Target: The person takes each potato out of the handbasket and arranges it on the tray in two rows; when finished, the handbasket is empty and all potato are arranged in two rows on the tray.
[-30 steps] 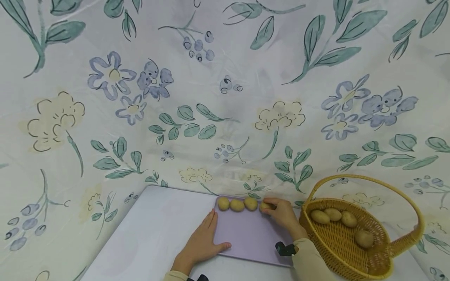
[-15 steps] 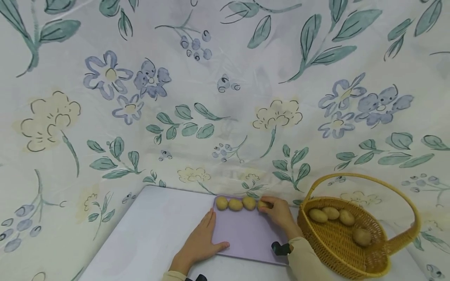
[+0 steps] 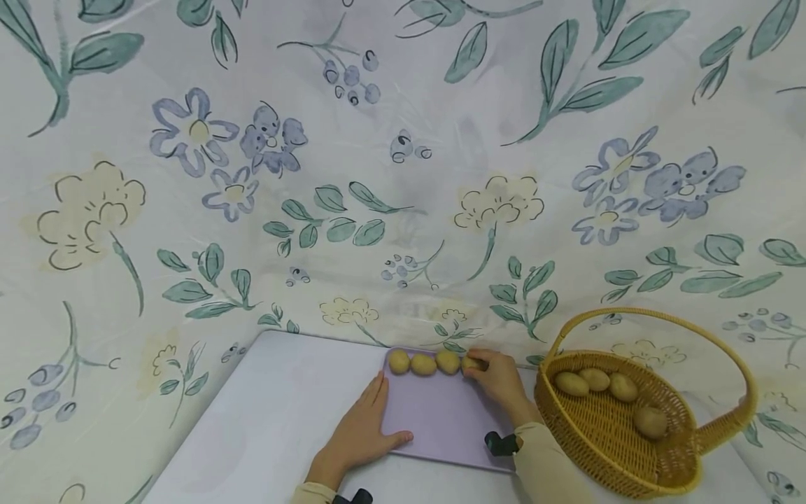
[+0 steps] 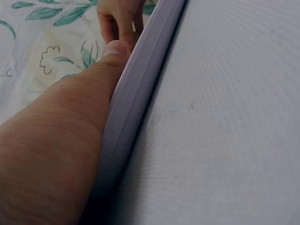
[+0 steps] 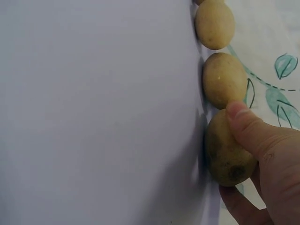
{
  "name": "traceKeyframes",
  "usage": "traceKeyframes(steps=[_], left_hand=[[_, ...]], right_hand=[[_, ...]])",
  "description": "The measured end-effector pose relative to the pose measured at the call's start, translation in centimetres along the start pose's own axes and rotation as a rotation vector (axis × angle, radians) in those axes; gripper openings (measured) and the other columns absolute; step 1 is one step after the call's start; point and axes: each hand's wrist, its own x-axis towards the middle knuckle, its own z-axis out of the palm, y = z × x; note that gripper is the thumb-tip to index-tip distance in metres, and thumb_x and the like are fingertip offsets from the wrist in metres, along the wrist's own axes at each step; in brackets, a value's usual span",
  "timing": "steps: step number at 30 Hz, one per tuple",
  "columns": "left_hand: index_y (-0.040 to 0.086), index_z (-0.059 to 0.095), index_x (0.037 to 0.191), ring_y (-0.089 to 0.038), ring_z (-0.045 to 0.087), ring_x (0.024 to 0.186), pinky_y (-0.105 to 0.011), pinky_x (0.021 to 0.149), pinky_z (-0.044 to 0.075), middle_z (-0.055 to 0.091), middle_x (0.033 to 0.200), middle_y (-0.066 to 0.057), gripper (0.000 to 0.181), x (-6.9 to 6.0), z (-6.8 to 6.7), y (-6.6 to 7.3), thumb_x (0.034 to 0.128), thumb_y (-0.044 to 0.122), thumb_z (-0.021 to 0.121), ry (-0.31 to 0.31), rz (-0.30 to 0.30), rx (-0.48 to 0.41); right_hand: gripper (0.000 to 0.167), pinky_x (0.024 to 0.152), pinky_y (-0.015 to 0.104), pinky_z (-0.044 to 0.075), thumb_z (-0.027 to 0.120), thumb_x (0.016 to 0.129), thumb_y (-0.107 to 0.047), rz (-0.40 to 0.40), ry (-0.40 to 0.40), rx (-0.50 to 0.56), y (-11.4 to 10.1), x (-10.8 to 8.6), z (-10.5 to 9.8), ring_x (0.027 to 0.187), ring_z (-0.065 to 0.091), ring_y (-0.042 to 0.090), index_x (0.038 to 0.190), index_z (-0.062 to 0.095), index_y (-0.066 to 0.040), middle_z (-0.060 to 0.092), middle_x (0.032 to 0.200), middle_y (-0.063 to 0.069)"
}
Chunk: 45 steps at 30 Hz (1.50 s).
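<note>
A light purple tray (image 3: 441,420) lies on the white table, with potatoes in a row along its far edge. My right hand (image 3: 497,381) pinches the rightmost potato (image 3: 471,364) between thumb and fingers. In the right wrist view that potato (image 5: 222,150) has a dark blemish and sits close beside its neighbour (image 5: 224,79). My left hand (image 3: 362,427) rests at the tray's left side, fingers straight along the edge and thumb over the front corner. From the left wrist view, the thumb (image 4: 115,51) lies against the tray's rim (image 4: 136,84).
To the right of the tray stands a wicker basket (image 3: 585,441) with a tall arched handle (image 3: 655,313). Several potatoes (image 3: 595,380) lie inside it. Behind the table hangs a floral-patterned cloth (image 3: 352,266). White tabletop (image 3: 277,406) extends to the left of the tray.
My right hand has shifted the rightmost potato slightly left, closer to the row. The left hand stays at the tray's edge. The head view has moved a little.
</note>
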Motion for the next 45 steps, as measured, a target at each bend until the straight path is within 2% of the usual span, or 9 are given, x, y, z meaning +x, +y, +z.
traceKeyframes(steps=[15,23,31,45], left_hand=[[-0.007,0.024,0.159,-0.036,0.023,0.157,-0.05,0.126,0.029,0.019,0.169,-0.022,0.117,0.1,0.06,0.02,0.0831,0.072,0.067,-0.007,-0.001,-0.01],[-0.007,0.023,0.159,-0.036,0.023,0.157,-0.05,0.126,0.029,0.019,0.169,-0.022,0.117,0.1,0.08,0.02,0.0834,0.072,0.066,-0.011,-0.001,-0.008],[-0.007,0.023,0.159,-0.037,0.023,0.157,-0.05,0.126,0.029,0.019,0.169,-0.022,0.117,0.05,0.13,-0.01,0.0834,0.072,0.066,-0.013,-0.005,-0.004],[-0.007,0.024,0.159,-0.037,0.023,0.157,-0.05,0.126,0.029,0.019,0.169,-0.023,0.117,0.08,-0.1,-0.02,0.0835,0.073,0.065,-0.014,0.0,-0.005]], right_hand=[[0.046,0.106,0.051,0.051,0.09,0.075,-0.02,-0.022,0.011,-0.077,-0.08,-0.24,0.17,0.121,0.066,0.036,0.118,0.077,-0.008,0.075,0.124,0.01],[0.048,0.109,0.049,0.05,0.09,0.076,-0.02,-0.008,-0.001,-0.073,-0.39,-0.41,0.17,0.126,0.064,0.033,0.121,0.076,-0.01,0.073,0.13,0.006],[0.047,0.108,0.051,0.05,0.09,0.076,-0.017,-0.041,0.002,-0.085,-0.49,-0.53,0.37,0.124,0.065,0.035,0.12,0.076,-0.008,0.073,0.127,0.009],[0.049,0.112,0.049,0.047,0.09,0.075,-0.017,-0.043,-0.001,-0.053,-0.6,-0.31,0.54,0.127,0.064,0.034,0.12,0.075,-0.007,0.073,0.128,0.009]])
